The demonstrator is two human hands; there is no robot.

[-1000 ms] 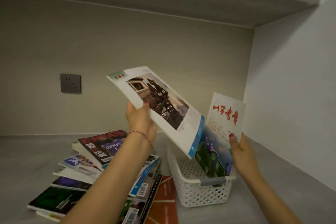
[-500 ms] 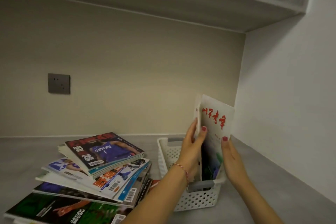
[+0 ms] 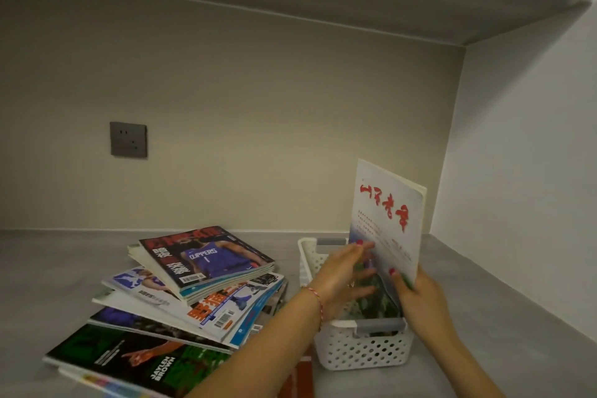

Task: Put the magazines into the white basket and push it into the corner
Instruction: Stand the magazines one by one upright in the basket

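Loading step, mid-way. White basket (image 3: 361, 349) sits on bench (image 3: 484, 317), well short of the corner. Upright magazines (image 3: 386, 220) stand in it, R hand (image 3: 420, 300) gripping the near edge; L hand (image 3: 344, 275) open, fingers spread, flat on the cover — blurred, contact prob. Stack of magazines (image 3: 200, 284) waits at left. Next: L hand takes the top copy, R keeps the upright ones steady.
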